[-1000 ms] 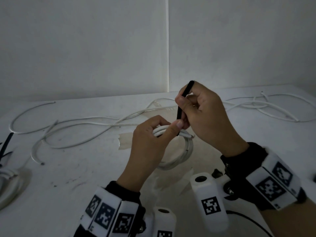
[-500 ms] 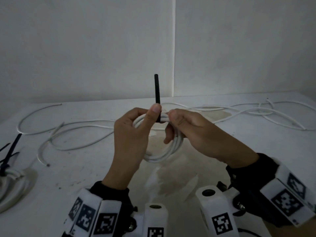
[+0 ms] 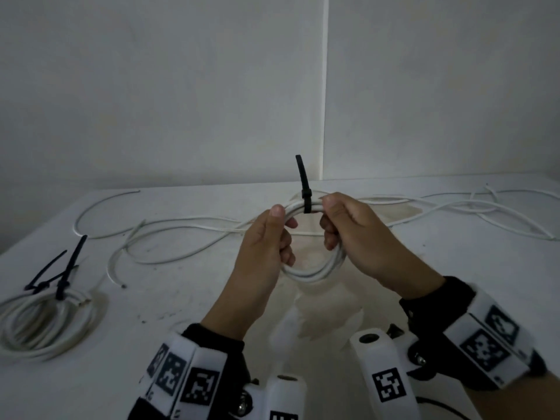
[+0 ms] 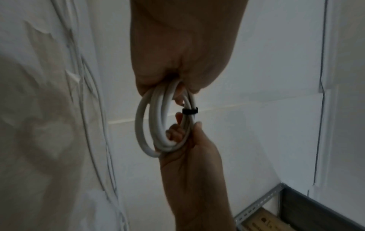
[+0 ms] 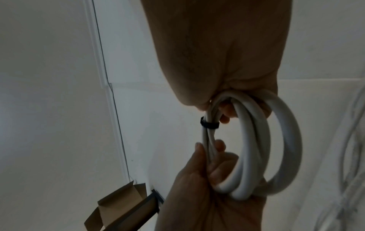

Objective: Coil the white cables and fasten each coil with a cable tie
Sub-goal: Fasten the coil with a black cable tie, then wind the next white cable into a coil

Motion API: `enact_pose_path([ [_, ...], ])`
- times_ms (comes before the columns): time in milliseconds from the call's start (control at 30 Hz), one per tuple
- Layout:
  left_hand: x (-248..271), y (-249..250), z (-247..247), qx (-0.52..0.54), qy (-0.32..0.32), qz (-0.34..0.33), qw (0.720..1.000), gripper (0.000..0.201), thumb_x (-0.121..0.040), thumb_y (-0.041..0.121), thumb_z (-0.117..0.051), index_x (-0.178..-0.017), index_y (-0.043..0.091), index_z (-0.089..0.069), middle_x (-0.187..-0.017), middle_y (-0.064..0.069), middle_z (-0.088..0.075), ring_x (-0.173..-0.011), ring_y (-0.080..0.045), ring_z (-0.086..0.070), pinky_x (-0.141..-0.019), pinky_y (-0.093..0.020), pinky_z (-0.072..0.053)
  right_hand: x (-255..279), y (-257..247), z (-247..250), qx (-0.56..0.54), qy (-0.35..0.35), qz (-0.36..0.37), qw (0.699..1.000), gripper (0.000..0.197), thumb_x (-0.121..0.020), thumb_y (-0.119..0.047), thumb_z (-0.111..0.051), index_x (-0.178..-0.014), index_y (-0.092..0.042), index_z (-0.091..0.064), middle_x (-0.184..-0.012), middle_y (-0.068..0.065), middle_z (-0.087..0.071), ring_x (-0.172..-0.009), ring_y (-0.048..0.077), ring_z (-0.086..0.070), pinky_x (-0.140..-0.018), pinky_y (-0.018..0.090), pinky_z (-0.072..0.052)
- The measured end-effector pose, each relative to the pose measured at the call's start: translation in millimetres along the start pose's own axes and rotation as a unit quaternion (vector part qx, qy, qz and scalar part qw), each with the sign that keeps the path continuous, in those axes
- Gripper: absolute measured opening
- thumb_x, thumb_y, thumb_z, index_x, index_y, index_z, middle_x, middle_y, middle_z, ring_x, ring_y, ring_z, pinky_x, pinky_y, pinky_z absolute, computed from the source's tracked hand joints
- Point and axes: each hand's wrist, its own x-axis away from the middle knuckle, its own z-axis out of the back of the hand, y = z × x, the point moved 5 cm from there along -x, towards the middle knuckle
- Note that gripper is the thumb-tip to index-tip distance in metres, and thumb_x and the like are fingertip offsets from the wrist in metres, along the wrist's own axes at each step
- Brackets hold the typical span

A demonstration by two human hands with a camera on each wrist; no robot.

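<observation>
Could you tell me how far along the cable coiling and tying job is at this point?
Done: one tied coil lies at the table's left, black ties on it. In hand: the left hand and right hand grip a second coil, with a black cable tie cinched around it and its tail sticking up. Left: loose white cables lie uncoiled across the table.

Head view looks down from above — wrist views, seemingly closer, share the coil (image 3: 315,269).

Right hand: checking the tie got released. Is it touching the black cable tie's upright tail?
Apart. Head view: the right hand grips the coil beside the black cable tie; the tail stands free.
</observation>
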Motion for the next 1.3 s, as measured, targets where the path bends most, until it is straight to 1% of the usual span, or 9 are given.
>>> enact_pose_path([
  [233,7,4,13,0.029,0.011,-0.022,0.999,0.034,-0.098,0.032,-0.033,-0.076,0.01,-0.048,-0.043,0.012,-0.029,-0.038,-0.003,-0.027,-0.041,-0.016,-0.03,5,-9,-22,-0.009,0.014,0.009,1.0,0.029,-0.098,-0.028,-0.03,-0.079,-0.014,-0.046,-0.061,-0.004,-0.037,-0.057,0.015,-0.04,-0.058,0.028,-0.037],
  [333,11,3,28,0.055,0.012,-0.013,0.998,0.035,-0.097,0.033,-0.034,-0.08,0.01,-0.053,-0.048,0.011,-0.032,-0.043,-0.004,-0.031,-0.047,-0.018,-0.035,6,-14,-34,-0.001,0.014,0.015,1.0,0.03,-0.098,-0.029,-0.03,-0.075,-0.016,-0.044,-0.063,-0.002,-0.037,-0.06,0.017,-0.039,-0.056,0.023,-0.035],
  [500,19,9,67,-0.025,0.033,-0.012,0.999,0.026,-0.098,0.029,-0.035,-0.087,0.024,-0.058,-0.079,0.002,-0.057,-0.074,-0.008,-0.057,-0.075,-0.026,-0.052,5,-24,-59,0.018,0.008,0.028,0.999,0.03,-0.098,-0.031,-0.03,-0.076,-0.015,-0.043,-0.071,0.007,-0.04,-0.064,0.018,-0.039,-0.061,0.026,-0.034],
  [733,33,5,120,-0.101,0.053,-0.035,0.993,0.021,-0.096,0.017,-0.044,-0.087,0.027,-0.06,-0.079,0.0,-0.064,-0.066,0.0,-0.064,-0.073,-0.031,-0.056,2,-20,-108,-0.018,-0.045,-0.021,0.999,0.034,-0.1,-0.03,-0.028,-0.081,-0.01,-0.049,-0.069,0.002,-0.048,-0.055,0.003,-0.047,-0.054,0.009,-0.038],
  [800,37,1,132,-0.091,0.071,-0.026,0.993,0.018,-0.095,0.016,-0.047,-0.091,0.029,-0.059,-0.08,-0.001,-0.066,-0.067,-0.004,-0.066,-0.072,-0.033,-0.056,3,-18,-125,-0.038,-0.067,-0.036,0.996,0.039,-0.097,-0.042,-0.025,-0.099,-0.018,-0.056,-0.089,-0.002,-0.06,-0.077,0.0,-0.058,-0.074,0.016,-0.046],
  [900,40,-4,148,-0.099,0.092,-0.02,0.991,0.017,-0.095,0.017,-0.047,-0.094,0.028,-0.059,-0.08,-0.002,-0.066,-0.07,-0.01,-0.066,-0.07,-0.031,-0.055,6,-21,-144,-0.011,-0.111,-0.027,0.993,0.039,-0.084,-0.06,-0.021,-0.109,-0.041,-0.044,-0.116,-0.014,-0.051,-0.11,0.002,-0.047,-0.098,0.024,-0.035],
  [967,39,-7,159,-0.11,0.101,-0.008,0.989,0.017,-0.096,0.015,-0.046,-0.104,0.02,-0.06,-0.08,-0.002,-0.066,-0.071,-0.013,-0.065,-0.065,-0.025,-0.055,9,-25,-154,0.011,-0.143,-0.041,0.989,0.042,-0.084,-0.059,-0.021,-0.116,-0.04,-0.041,-0.123,-0.017,-0.045,-0.115,0.0,-0.04,-0.096,0.02,-0.026],
  [1100,41,-12,187,-0.145,0.118,0.005,0.982,0.022,-0.097,0.013,-0.044,-0.113,0.012,-0.058,-0.078,-0.002,-0.064,-0.069,-0.013,-0.062,-0.055,-0.015,-0.052,8,-24,-169,0.049,-0.177,-0.049,0.982,0.085,-0.069,-0.068,-0.02,-0.144,-0.028,-0.022,-0.149,-0.011,-0.028,-0.134,0.004,-0.027,-0.103,0.019,-0.02],
  [1300,48,-14,258,-0.211,0.178,0.038,0.96,0.024,-0.096,0.011,-0.044,-0.115,0.003,-0.057,-0.075,-0.006,-0.062,-0.065,-0.019,-0.058,-0.058,-0.024,-0.051,3,-12,-173,0.089,-0.184,-0.079,0.976,0.067,-0.085,-0.06,-0.022,-0.143,-0.027,-0.025,-0.15,-0.01,-0.026,-0.136,0.006,-0.025,-0.099,0.018,-0.017],
])
